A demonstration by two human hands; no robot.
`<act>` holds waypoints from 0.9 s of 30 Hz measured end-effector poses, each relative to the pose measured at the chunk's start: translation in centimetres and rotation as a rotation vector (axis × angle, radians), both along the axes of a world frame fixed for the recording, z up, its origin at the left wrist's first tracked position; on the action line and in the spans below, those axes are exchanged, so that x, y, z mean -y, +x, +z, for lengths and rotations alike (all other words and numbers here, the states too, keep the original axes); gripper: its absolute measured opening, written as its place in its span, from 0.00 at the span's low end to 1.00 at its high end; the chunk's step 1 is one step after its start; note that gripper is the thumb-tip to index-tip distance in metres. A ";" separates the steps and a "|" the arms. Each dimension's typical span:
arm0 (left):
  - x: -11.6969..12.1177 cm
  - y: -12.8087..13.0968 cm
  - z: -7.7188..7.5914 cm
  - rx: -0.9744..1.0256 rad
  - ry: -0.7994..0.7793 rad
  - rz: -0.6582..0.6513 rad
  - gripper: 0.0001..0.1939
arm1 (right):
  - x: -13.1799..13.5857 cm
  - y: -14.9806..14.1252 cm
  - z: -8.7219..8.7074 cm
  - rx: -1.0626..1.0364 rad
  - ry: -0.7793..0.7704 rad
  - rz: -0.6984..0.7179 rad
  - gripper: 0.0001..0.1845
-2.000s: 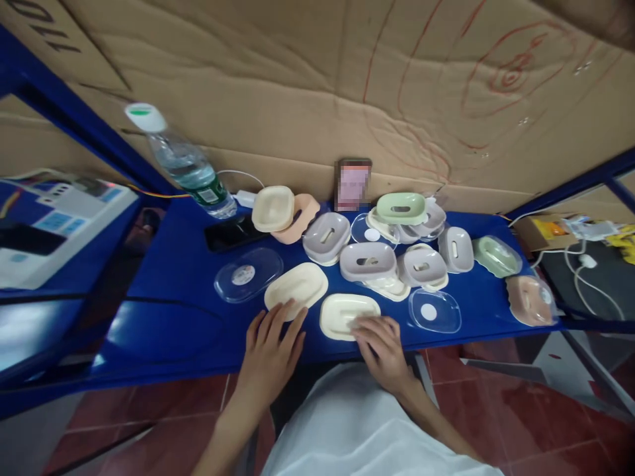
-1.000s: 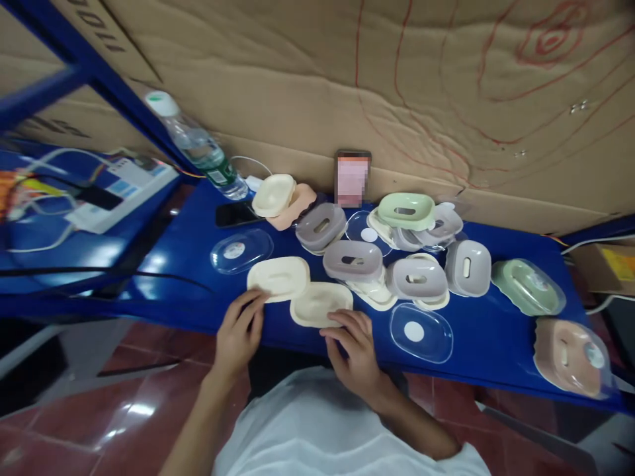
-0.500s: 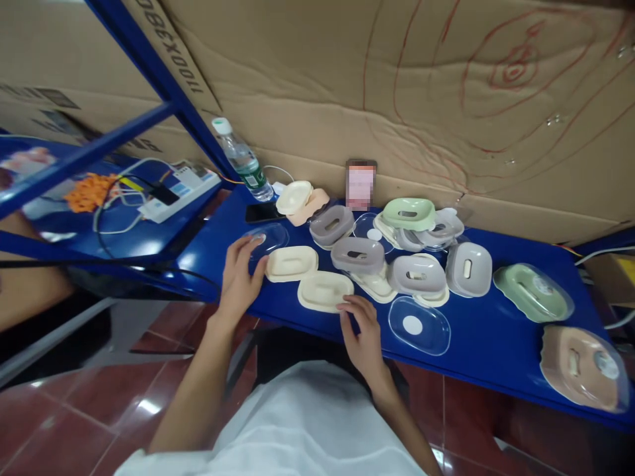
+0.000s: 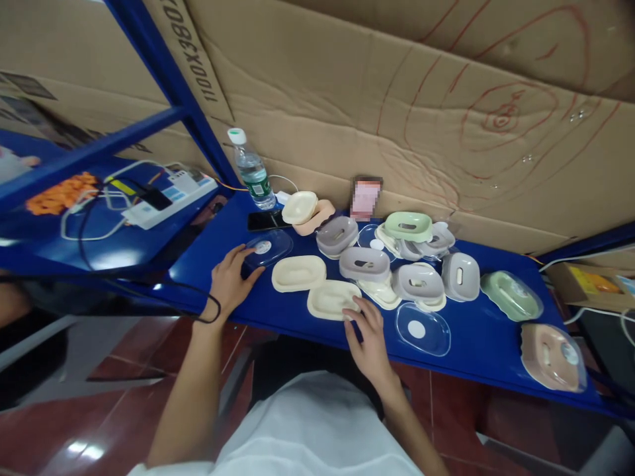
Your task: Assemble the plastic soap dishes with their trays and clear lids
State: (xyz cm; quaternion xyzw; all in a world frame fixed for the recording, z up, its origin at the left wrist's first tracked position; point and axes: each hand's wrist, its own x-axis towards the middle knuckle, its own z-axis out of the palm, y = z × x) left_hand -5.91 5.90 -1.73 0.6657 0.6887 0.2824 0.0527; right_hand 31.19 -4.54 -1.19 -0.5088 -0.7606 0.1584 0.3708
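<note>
Beyond the spread left grip [image 4: 230, 280] sit lid [image 4: 272, 248], phone [image 4: 265, 221], bottle [image 4: 256, 180]; the right grip [image 4: 370, 334], perhaps pinching, touches a tray [image 4: 328, 299].

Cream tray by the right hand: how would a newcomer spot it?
On the blue table, look along the front between the left hand and right hand. The cream tray lies nearer the edge than its cream neighbour; only this one has fingertips over an end.

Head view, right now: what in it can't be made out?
All in the head view:
Phone screen: pixelated.
Sticker on the clear lid by the left hand: print too small.
Far part of the cream piece: hidden by a grey dish.
Right end of the cream tray: partly hidden by the right hand, grip unclear.
Cardboard box: cut off by the right edge.
</note>
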 end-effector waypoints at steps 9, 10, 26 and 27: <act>1.6 -0.1 -0.2 0.127 0.180 -0.010 0.25 | -0.1 -0.8 0.9 0.148 -0.046 0.096 0.14; 1.6 0.0 -0.1 0.135 0.195 -0.013 0.25 | 0.0 -0.9 1.0 0.150 -0.047 0.102 0.14; 6.6 3.0 0.5 0.063 0.238 -0.097 0.15 | -6.8 2.9 5.9 0.399 0.101 -0.100 0.22; 7.2 4.0 0.7 0.049 0.212 -0.165 0.15 | -7.5 2.7 5.8 0.431 0.087 -0.121 0.21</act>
